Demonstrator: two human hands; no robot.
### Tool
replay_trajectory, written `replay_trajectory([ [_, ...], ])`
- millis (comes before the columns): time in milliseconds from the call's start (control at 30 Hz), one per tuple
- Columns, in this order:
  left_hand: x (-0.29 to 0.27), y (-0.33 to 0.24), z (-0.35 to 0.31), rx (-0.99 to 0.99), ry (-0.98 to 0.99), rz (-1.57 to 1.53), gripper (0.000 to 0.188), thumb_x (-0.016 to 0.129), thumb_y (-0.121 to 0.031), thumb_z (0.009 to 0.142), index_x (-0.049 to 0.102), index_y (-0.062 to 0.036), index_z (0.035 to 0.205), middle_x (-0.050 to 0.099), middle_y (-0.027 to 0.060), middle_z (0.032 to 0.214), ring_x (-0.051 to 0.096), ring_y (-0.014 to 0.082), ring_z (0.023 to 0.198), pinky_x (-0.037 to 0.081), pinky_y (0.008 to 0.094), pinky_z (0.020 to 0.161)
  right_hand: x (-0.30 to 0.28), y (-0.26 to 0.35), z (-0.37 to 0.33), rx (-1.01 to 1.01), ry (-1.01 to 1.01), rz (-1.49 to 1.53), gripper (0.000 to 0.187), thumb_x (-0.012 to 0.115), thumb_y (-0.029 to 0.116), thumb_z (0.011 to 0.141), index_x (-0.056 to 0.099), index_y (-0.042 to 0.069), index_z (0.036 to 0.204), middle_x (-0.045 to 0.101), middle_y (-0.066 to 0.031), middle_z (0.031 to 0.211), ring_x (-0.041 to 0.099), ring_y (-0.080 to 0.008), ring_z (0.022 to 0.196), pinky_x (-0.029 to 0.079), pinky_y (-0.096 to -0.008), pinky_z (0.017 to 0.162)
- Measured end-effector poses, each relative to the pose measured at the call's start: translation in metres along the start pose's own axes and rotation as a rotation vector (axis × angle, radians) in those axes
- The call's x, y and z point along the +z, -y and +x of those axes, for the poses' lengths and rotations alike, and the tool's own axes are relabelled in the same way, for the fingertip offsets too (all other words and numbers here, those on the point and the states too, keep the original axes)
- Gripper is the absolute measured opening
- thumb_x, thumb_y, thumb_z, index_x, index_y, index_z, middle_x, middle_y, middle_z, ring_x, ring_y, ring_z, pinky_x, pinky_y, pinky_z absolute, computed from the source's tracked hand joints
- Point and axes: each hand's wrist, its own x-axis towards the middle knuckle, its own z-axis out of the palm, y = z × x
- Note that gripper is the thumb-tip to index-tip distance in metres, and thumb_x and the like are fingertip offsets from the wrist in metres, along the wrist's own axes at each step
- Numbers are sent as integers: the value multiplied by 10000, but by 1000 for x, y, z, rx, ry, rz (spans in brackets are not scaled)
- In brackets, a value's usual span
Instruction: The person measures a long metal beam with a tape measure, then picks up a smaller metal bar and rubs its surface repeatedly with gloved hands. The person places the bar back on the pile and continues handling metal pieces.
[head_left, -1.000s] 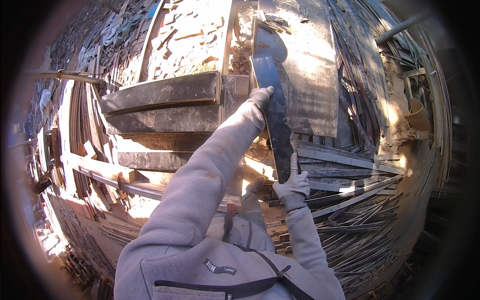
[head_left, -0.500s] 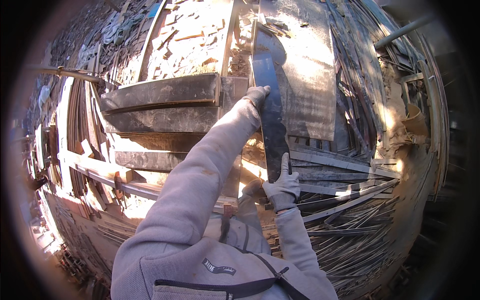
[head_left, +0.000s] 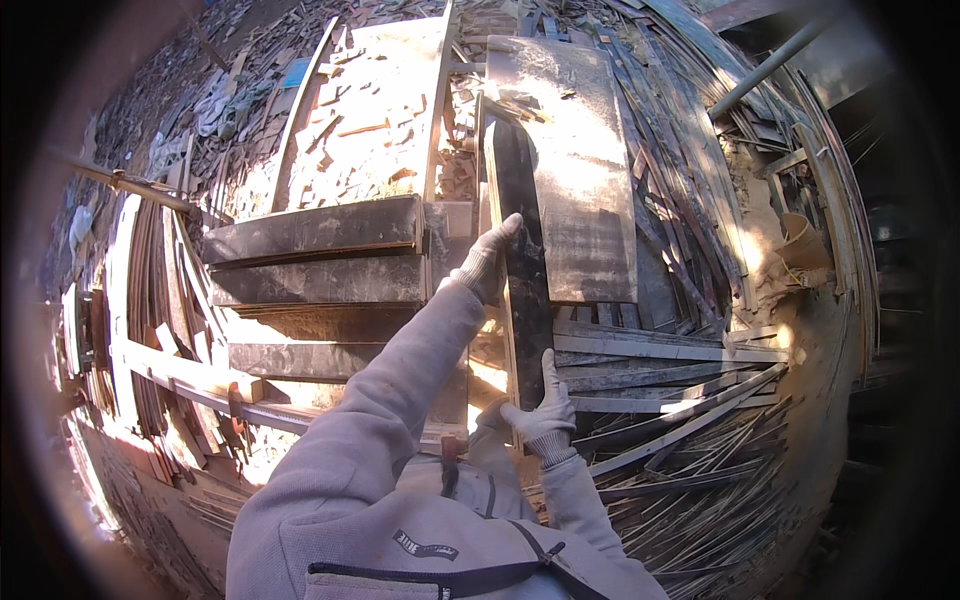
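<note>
A long dark-faced plywood board (head_left: pixel 520 250) stands lengthwise in front of me, its pale layered edge turned to the left. My left hand (head_left: pixel 488 262), in a light knit glove, grips that left edge near the middle, thumb lying on the dark face. Gloved too, my right hand (head_left: pixel 543 412) holds the near end, with one finger stretched up along the face and the rest hidden behind the board. Left of the board, several similar dark boards (head_left: pixel 318 230) lie crosswise in a stepped stack.
A dusty flat panel (head_left: pixel 590 180) lies beyond the board to the right. Thin strips (head_left: pixel 700 480) are heaped at the lower right, and wood scraps (head_left: pixel 370 110) cover the far ground. A metal pole (head_left: pixel 765 70) slants in at upper right; a pale beam (head_left: pixel 190 370) lies at left.
The board has come nearer and slightly left, and its pale edge now shows more. Both hands moved with it, still gripping. My view has shifted a little.
</note>
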Motion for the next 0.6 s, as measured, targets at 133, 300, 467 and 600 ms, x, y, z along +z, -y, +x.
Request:
replay_trajectory([
  [133, 31, 3, -19, -212, -18, 422, 400, 812, -258, 931, 698, -13, 1227, 773, 131, 1017, 761, 274, 949, 632, 408, 830, 11, -32, -34, -204, -25, 424, 1288, 958, 226, 693, 203, 137, 1733, 480, -238, 1600, 482, -338, 1483, 424, -434, 1208],
  [300, 128, 21, -31, 99, -244, 986, 484, 768, -43, 849, 649, -23, 1318, 749, 205, 1108, 749, 322, 1032, 614, 424, 881, -15, -23, -33, -239, 84, 758, 1148, 952, 214, 719, 335, 92, 1679, 566, -146, 1503, 588, -268, 1343, 490, -392, 1120],
  [467, 183, 75, -88, 705, 137, 1809, 852, 776, -126, 787, 419, -43, 1556, 577, 237, 1350, 607, 420, 1254, 501, 475, 1064, -149, -16, -72, -677, -447, -504, 1263, 977, 462, 653, 328, 140, 1687, 351, -249, 1643, 355, -464, 1512, 307, -598, 1246],
  [600, 151, 125, -110, 1194, 861, 2040, 610, 658, -257, 879, 528, 4, 1415, 615, 126, 1115, 624, 294, 983, 458, 452, 851, -206, -42, -88, -428, -344, -931, 1210, 938, 520, 668, 362, 156, 1668, 307, -247, 1667, 283, -485, 1559, 278, -622, 1275],
])
